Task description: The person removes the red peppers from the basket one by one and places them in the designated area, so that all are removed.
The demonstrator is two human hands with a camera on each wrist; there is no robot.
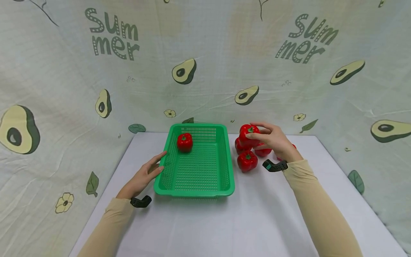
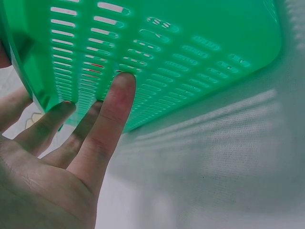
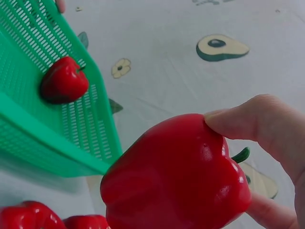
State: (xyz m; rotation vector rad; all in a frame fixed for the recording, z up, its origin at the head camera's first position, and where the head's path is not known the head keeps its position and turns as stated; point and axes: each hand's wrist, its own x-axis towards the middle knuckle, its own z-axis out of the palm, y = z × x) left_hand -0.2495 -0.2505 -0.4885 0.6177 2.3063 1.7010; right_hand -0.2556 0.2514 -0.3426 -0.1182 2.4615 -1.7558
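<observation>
A red bell pepper [image 3: 176,176] with a green stem is pinched between the thumb and fingers of my right hand [image 1: 272,138], raised over the other peppers on the right. My left hand [image 1: 146,177] touches the left side of a green plastic basket [image 1: 196,194]; in the left wrist view its extended fingers [image 2: 114,105] lie against the slotted wall. Inside the basket, one red bell pepper [image 1: 184,142] sits in the far left corner.
Right of the basket, more red bell peppers stand on the white table [image 1: 257,221], one nearest the front [image 1: 247,161] and others partly hidden under my right hand. A cloth printed with avocados [image 1: 246,95] hangs behind and at both sides.
</observation>
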